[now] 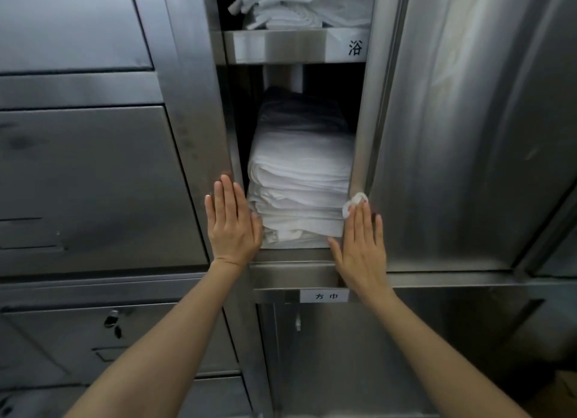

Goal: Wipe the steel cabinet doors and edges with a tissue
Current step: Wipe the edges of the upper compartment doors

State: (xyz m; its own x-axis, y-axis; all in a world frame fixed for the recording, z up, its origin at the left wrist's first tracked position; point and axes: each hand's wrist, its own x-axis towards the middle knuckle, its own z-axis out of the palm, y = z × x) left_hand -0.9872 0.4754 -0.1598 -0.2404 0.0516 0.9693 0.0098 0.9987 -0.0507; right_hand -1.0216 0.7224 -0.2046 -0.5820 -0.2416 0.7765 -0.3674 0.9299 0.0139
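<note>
I am pressing the small white crumpled tissue [354,204] under my flat right hand [362,245] against the steel cabinet's right vertical edge [359,155], mid-wipe; my left hand [232,224], released flat and holding nothing, is bracing the left edge [229,149]. Next I should probably be sliding upward.

Both forearms are extended forward and upward. The left hand [232,222] is held flat, fingers straight and together, palm pressed forward. The right hand [362,245] is likewise flattened, fingers straight, thumb spread outward.
</note>
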